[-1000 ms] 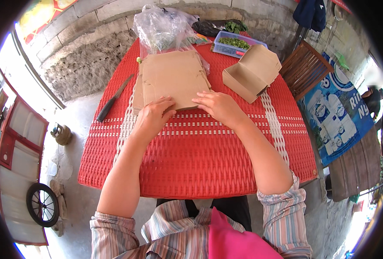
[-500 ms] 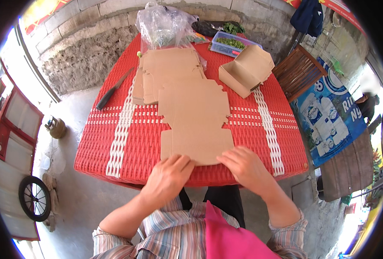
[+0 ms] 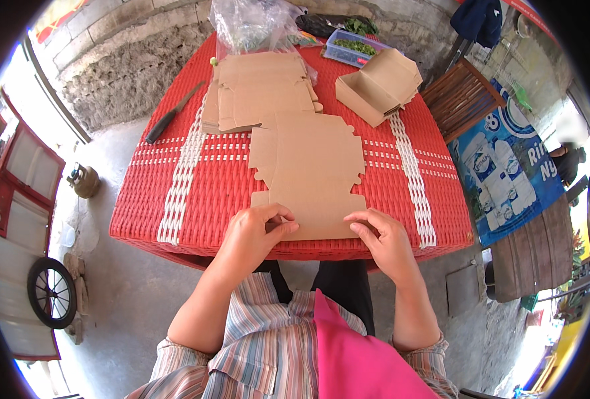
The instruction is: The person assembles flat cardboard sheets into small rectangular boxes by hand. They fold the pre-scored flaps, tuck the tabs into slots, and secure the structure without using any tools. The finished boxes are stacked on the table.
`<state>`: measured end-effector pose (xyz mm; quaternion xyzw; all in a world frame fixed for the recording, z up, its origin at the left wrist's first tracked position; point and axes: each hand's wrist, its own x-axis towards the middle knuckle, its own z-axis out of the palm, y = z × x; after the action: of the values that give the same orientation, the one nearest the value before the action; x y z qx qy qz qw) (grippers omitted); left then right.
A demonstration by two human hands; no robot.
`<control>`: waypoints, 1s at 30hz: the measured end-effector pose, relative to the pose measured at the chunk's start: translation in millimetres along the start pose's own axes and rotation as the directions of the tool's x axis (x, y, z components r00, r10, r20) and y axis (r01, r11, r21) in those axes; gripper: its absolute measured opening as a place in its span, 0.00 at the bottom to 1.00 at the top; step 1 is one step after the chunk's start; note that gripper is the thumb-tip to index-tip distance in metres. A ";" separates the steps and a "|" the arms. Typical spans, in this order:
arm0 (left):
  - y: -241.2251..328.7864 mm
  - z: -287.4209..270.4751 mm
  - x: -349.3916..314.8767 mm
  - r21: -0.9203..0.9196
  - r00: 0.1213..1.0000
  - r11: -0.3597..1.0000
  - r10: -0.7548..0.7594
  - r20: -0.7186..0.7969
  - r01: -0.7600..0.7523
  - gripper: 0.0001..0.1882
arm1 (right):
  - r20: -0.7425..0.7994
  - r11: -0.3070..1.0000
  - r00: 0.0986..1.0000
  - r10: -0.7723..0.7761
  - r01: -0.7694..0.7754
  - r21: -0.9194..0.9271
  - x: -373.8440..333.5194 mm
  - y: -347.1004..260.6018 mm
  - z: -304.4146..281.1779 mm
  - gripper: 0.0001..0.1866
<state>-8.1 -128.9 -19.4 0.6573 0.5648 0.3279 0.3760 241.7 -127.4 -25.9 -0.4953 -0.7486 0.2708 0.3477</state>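
A flat, unfolded cardboard box blank lies in front of me on the red woven table, its slotted edges and side flaps spread out. At its near left corner, my left hand has curled fingers and a thumb closed on the side flap. My right hand pinches the near right flap between thumb and fingers. Beyond the blank's far left edge sits a stack of flat cardboard blanks. To the far right stands a folded cardboard box with its lid raised.
A dark-handled knife lies on the table's left side. At the back are a clear plastic bag and a blue-rimmed plastic container with chopped greens. A wooden chair stands at the right of the red woven table.
The blank has come away from the stack and shifted slightly right. My hands have moved from its near edge to its side flaps. The view has tilted a little.
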 end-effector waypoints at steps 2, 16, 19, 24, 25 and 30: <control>-11.4 8.7 -0.3 0.043 0.994 0.995 0.090 -0.068 -0.087 0.09 | -0.039 1.000 0.999 0.008 -0.008 0.002 -1.1 1.9 2.7 0.07; -29.6 45.3 -17.8 0.478 0.831 0.775 0.535 -0.149 -0.413 0.13 | 0.051 0.816 0.934 -0.354 0.335 -0.472 -31.1 -16.1 58.3 0.23; -35.2 49.8 -39.6 0.581 0.859 0.729 0.503 -0.098 -0.361 0.23 | 0.076 0.833 0.943 -0.325 0.324 -0.448 -40.1 -17.8 72.0 0.29; -37.2 58.9 -55.0 0.656 0.903 0.700 0.424 -0.063 -0.283 0.32 | 0.047 0.867 0.952 -0.301 0.294 -0.403 -40.8 -15.8 77.2 0.31; -35.6 58.2 -54.7 0.664 0.907 0.691 0.419 -0.048 -0.285 0.32 | 0.044 0.861 0.951 -0.307 0.297 -0.414 -40.3 -15.7 77.2 0.29; -27.7 44.3 -52.2 0.703 0.912 0.633 0.406 0.057 -0.326 0.31 | -0.007 0.822 0.927 -0.374 0.328 -0.465 -34.4 -7.6 77.3 0.23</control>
<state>8.3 -183.8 -65.9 0.8318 0.5200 0.1940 -0.0057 185.7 -166.9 -76.2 -0.4291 -0.8513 -0.0055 0.3020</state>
